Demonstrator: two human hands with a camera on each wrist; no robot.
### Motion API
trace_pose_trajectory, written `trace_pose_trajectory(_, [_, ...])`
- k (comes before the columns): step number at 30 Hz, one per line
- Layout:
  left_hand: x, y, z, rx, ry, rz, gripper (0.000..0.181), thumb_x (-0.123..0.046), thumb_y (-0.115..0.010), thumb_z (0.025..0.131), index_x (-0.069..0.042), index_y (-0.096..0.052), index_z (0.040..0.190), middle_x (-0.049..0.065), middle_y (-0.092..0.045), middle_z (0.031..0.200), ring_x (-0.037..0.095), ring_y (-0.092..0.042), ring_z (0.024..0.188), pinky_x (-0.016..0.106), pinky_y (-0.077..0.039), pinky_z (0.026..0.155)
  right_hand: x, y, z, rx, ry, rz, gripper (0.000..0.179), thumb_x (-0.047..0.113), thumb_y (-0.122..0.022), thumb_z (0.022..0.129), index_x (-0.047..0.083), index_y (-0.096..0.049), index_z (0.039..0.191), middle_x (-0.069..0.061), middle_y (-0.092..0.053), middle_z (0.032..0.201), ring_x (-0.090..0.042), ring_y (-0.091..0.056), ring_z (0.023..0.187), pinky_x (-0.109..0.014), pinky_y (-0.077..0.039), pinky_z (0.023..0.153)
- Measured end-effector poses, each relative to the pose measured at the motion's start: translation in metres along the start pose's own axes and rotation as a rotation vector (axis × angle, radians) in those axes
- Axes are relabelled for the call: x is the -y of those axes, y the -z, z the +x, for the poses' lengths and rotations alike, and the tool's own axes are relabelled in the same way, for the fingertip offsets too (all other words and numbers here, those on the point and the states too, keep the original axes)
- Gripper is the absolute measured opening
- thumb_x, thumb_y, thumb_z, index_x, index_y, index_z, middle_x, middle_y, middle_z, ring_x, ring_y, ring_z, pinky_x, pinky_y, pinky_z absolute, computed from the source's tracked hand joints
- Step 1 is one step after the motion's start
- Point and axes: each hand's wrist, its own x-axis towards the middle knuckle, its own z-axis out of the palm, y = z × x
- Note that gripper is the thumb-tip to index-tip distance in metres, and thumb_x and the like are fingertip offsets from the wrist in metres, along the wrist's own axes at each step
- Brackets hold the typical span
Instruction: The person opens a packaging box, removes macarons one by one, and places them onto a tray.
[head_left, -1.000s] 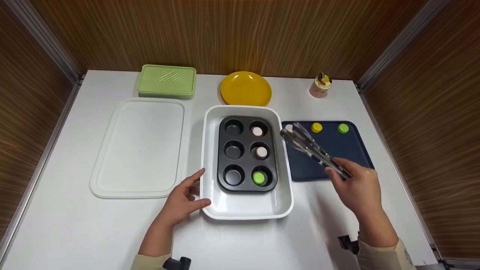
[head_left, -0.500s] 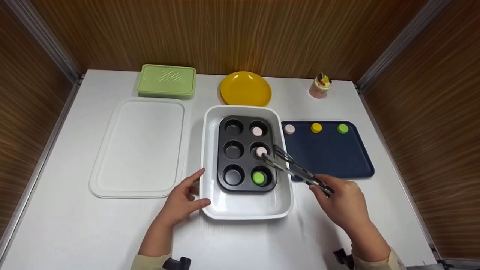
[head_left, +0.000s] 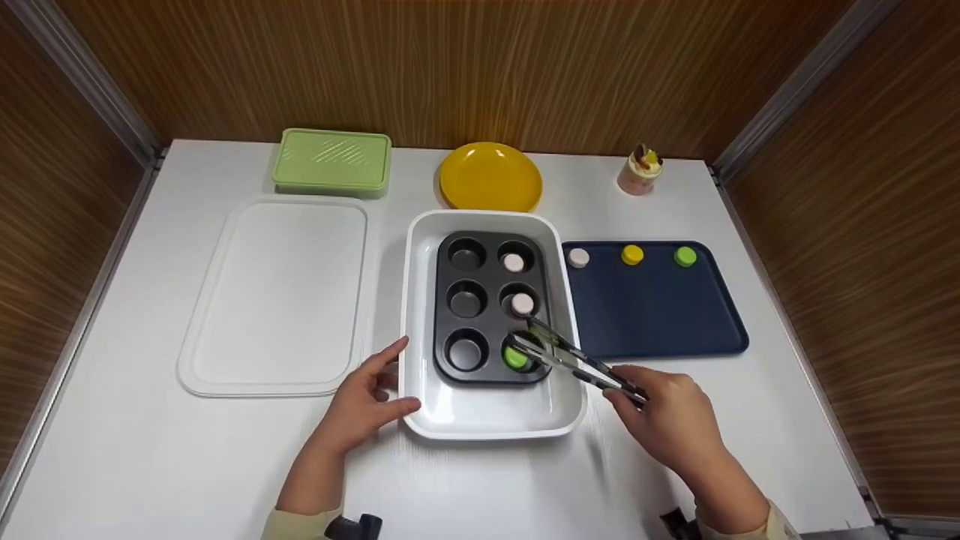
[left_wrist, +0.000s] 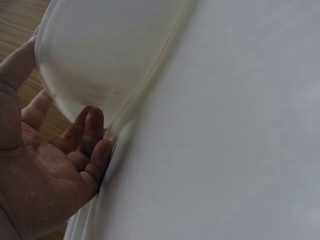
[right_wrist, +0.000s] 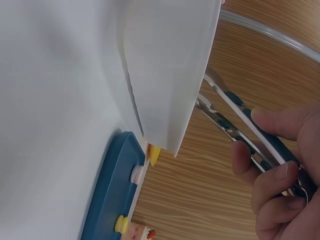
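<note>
In the head view my right hand (head_left: 667,416) grips metal tongs (head_left: 590,377) with dark handles. Their tips are apart over the near-right cup of a dark muffin tin (head_left: 492,330), beside a green macaron-like piece (head_left: 515,358); contact cannot be told. Pale pink macaron-like pieces (head_left: 522,304) sit in the other two right-hand cups, and the left-hand cups hold nothing. The tin stands inside a deep white container (head_left: 491,420). My left hand (head_left: 367,401) rests thumb and index finger, spread apart, on the container's left rim; its other fingers bend against the outer wall.
Right of the container, a navy tray (head_left: 660,315) carries pale pink, yellow (head_left: 632,255) and green pieces. Behind stand an orange-yellow plate (head_left: 491,176), a lidded green box (head_left: 332,160) and a dessert cup (head_left: 640,171). A white lid (head_left: 277,296) lies at left.
My right hand has moved left and nearer with the tongs, from above the navy tray to the near-right muffin cup. The tongs' tips have spread apart. My left hand has stayed put.
</note>
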Motion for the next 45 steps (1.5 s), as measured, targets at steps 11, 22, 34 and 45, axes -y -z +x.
trace_pose_trajectory(11, [0.001, 0.000, 0.000, 0.005, -0.018, -0.002, 0.085, -0.007, -0.089, 0.085, -0.005, -0.047, 0.159, 0.022, -0.067, 0.132, 0.032, -0.067, 0.106, 0.028, -0.048, 0.081, 0.005, 0.002, 0.000, 0.095, -0.042, -0.030, 0.023, 0.008, -0.091, 0.077, 0.013, -0.082, 0.098, 0.007, -0.074, 0.077, -0.012, -0.063, 0.063, -0.043, -0.051, 0.057])
trace_pose_trajectory(22, [0.003, -0.001, 0.000, -0.003, -0.003, -0.002, 0.085, -0.008, -0.089, 0.084, -0.006, -0.048, 0.159, 0.021, -0.066, 0.134, 0.030, -0.066, 0.106, 0.029, -0.048, 0.081, 0.007, 0.005, 0.002, 0.120, -0.022, -0.056, 0.023, 0.007, -0.091, 0.078, 0.016, -0.082, 0.098, 0.008, -0.075, 0.079, -0.010, -0.064, 0.063, -0.041, -0.049, 0.054])
trace_pose_trajectory(34, [0.003, -0.001, 0.000, -0.009, 0.010, 0.007, 0.086, -0.008, -0.090, 0.083, -0.008, -0.049, 0.159, 0.020, -0.067, 0.132, 0.028, -0.065, 0.105, 0.029, -0.049, 0.081, 0.009, 0.003, 0.006, 0.153, -0.020, -0.066, 0.021, 0.008, -0.090, 0.080, 0.015, -0.082, 0.099, 0.005, -0.076, 0.080, -0.012, -0.064, 0.064, -0.042, -0.049, 0.054])
trace_pose_trajectory(45, [0.002, 0.000, 0.001, 0.002, -0.019, -0.016, 0.084, -0.005, -0.089, 0.084, -0.004, -0.048, 0.158, 0.023, -0.065, 0.136, 0.032, -0.066, 0.106, 0.028, -0.050, 0.081, 0.011, 0.008, 0.014, 0.214, -0.025, -0.102, 0.018, 0.008, -0.088, 0.083, 0.015, -0.080, 0.097, 0.005, -0.074, 0.079, -0.014, -0.062, 0.064, -0.044, -0.048, 0.053])
